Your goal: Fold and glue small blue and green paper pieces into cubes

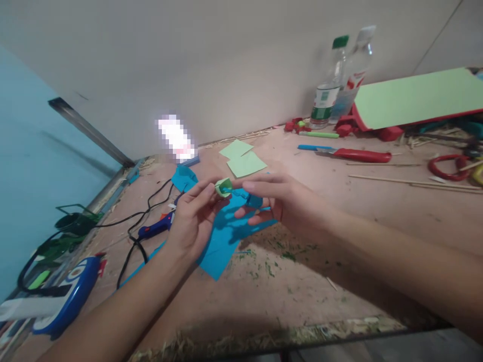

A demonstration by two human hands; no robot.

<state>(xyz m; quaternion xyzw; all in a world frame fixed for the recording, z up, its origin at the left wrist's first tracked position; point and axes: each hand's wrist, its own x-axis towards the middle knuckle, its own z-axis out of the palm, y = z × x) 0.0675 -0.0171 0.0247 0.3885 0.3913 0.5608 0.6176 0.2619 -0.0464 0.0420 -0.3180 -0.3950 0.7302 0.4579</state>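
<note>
Pinches a small, pale green piece in the left hand. Looks like paper, bent round into a tiny cup, with the hollow side turned to the right hand. Holds a bright blue piece in the right hand's fingers. Looks thin and bumpy at one end, wider at the other. Lies sideways, up above the worktop, thin end at the green hollow. Can't tell if stuck there.

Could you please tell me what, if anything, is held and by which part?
Left hand: pale-green curled paper, by its left side. Right hand: crumpled blue paper, exact hold unclear.
</note>
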